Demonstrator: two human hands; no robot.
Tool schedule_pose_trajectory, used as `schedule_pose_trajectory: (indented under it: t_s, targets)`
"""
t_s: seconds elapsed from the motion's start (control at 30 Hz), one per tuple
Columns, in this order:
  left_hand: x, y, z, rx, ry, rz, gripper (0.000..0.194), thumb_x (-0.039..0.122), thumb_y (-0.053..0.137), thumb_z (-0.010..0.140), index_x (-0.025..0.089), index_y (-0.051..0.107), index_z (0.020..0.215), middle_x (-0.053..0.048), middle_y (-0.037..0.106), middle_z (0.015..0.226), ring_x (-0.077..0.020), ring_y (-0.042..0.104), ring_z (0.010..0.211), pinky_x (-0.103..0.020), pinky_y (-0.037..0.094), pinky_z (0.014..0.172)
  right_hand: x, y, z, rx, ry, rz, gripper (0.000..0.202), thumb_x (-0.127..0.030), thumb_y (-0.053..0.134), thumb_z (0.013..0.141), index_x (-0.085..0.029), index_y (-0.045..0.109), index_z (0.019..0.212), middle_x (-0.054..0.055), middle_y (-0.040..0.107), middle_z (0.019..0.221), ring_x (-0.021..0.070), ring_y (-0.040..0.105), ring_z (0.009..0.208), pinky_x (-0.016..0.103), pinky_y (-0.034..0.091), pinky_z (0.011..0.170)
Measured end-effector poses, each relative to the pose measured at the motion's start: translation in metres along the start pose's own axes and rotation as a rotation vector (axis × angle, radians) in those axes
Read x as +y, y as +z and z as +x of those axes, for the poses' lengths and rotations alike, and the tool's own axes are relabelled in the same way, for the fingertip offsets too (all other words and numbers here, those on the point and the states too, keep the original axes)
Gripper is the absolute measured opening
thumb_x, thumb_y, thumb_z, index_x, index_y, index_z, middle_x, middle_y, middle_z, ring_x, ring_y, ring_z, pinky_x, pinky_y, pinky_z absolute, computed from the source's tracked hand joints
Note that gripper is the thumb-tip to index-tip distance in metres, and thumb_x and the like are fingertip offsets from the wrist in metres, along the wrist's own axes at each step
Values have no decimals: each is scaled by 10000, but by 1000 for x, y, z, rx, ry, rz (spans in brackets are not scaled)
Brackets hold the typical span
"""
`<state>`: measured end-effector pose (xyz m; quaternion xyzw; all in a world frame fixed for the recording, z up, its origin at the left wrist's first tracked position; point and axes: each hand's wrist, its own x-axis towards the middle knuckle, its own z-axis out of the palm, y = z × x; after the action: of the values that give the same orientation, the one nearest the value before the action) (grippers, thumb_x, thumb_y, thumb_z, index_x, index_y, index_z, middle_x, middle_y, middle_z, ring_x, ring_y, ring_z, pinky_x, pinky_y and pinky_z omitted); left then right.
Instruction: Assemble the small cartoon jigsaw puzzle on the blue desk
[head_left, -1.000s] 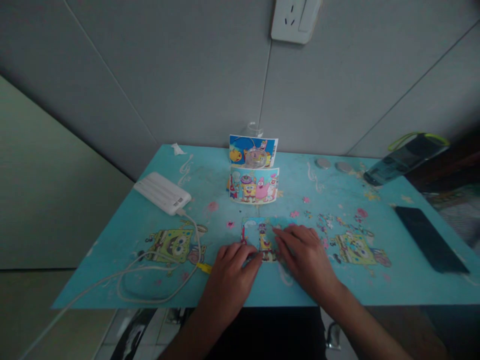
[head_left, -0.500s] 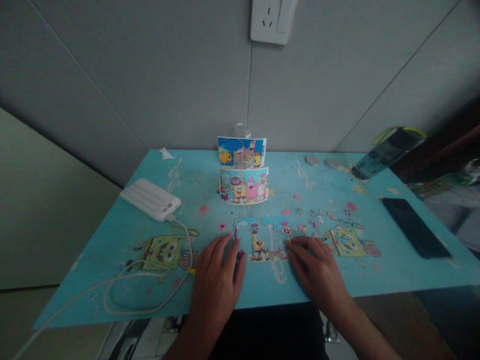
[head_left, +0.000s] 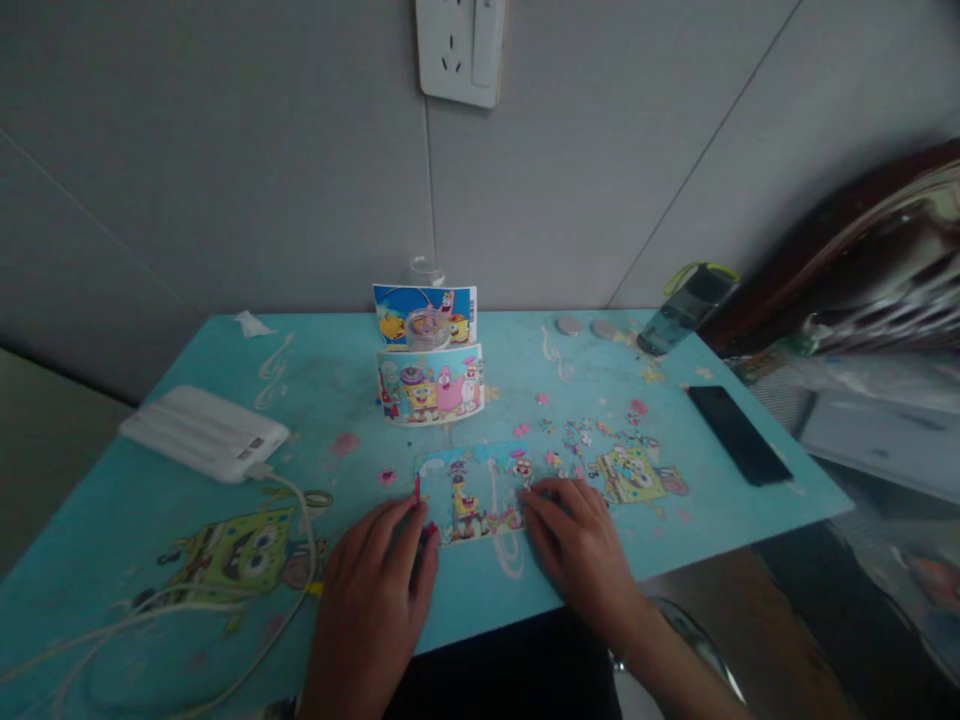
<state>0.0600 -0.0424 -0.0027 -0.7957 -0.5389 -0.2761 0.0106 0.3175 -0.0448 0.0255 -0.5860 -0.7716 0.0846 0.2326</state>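
A partly assembled jigsaw puzzle (head_left: 466,500) with cartoon figures lies flat near the table's front edge, with gaps between its joined parts. At its left edge rests my left hand (head_left: 382,575), fingers stretched out and the thumb apart, close to a few red bits of the puzzle. My right hand (head_left: 574,530) is at the right edge, its fingertips drawn together against the puzzle; whatever they hold is hidden. Loose puzzle pieces (head_left: 581,432) lie scattered beyond my right hand. Behind the puzzle stands a printed picture card (head_left: 431,385), with a second card (head_left: 390,312) further back.
A clear round container (head_left: 427,330) stands between the cards. On the left lie a white power bank (head_left: 202,432) and its cable (head_left: 309,530). To the right are a dark phone (head_left: 739,435), a tilted-looking bottle (head_left: 686,310) and two round discs (head_left: 568,326). A wall socket (head_left: 459,55) is above.
My view has swung to the right, so everything sits further left in the picture. Both hands stay at the puzzle's sides with almost the same finger positions.
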Motion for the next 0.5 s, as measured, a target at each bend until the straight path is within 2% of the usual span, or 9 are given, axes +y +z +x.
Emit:
schedule_pose_trajectory:
  t_s: [0.13, 0.23, 0.43, 0.5]
  targets:
    - [-2, 1, 0, -17, 8, 12, 284, 276, 590, 982, 192, 625, 1252, -115, 666, 1260, -301, 614, 1148, -490, 467, 1006, 1, -5, -1, 21, 4, 68, 265, -192, 547, 1001, -259, 706, 1202, 95, 680, 1145, 265, 618, 1038, 488, 512, 965]
    - [-3, 1, 0, -21, 12, 20, 294, 277, 595, 977, 192, 624, 1257, -113, 663, 1271, -303, 613, 1151, -488, 463, 1003, 13, -14, -2, 81, 25, 58, 240, -209, 553, 1000, -246, 726, 1161, 94, 698, 1100, 263, 631, 1016, 476, 513, 949]
    - [-6, 3, -1, -2, 15, 3, 274, 311, 575, 983, 208, 638, 1230, -104, 681, 1256, -303, 630, 1126, -483, 469, 978, 74, -49, -5, 284, 221, -82, 230, -282, 552, 1006, -215, 742, 1116, 97, 736, 1065, 266, 656, 985, 445, 505, 920]
    - [-7, 3, -2, -2, 13, 2, 284, 331, 568, 986, 205, 638, 1231, -105, 685, 1249, -303, 634, 1122, -483, 474, 978, 94, -58, -7, 294, 287, -120, 239, -319, 562, 996, -213, 750, 1096, 89, 742, 1051, 264, 664, 957, 431, 509, 895]
